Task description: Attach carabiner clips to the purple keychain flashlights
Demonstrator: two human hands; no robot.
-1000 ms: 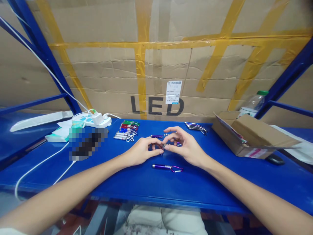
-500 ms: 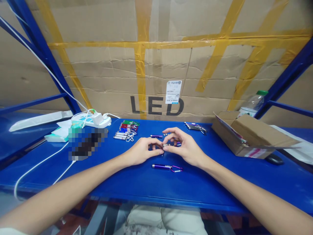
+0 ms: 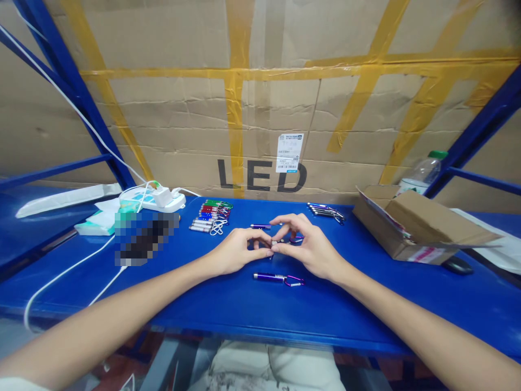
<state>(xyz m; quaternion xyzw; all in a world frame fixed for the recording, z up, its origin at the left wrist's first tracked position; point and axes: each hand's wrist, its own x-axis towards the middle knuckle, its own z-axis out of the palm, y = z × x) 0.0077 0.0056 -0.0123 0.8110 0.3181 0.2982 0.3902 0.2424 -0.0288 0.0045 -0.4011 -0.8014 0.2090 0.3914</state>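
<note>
My left hand (image 3: 233,251) and my right hand (image 3: 308,245) meet over the middle of the blue table, thumbs and forefingers pinched tip to tip. Whatever sits between the fingertips is too small and too covered to make out. Closer to me lies a purple penlight (image 3: 268,277) with a purple carabiner (image 3: 294,281) on its end. Just beyond my fingers rests another purple penlight (image 3: 260,226), its right end partly hidden. Behind my right fingers a purple carabiner (image 3: 298,239) shows in part.
Several penlights in green, red, blue and silver (image 3: 207,216) lie in a row at left. More dark ones (image 3: 323,210) lie back right. An open cardboard box (image 3: 401,231) stands right, a black mouse (image 3: 458,265) beside it. A power strip (image 3: 175,203) with white cables sits left.
Both hands stay almost in place. Small silvery round pieces that showed by my right fingertips are now mostly covered, as the right fingers have shifted slightly.
</note>
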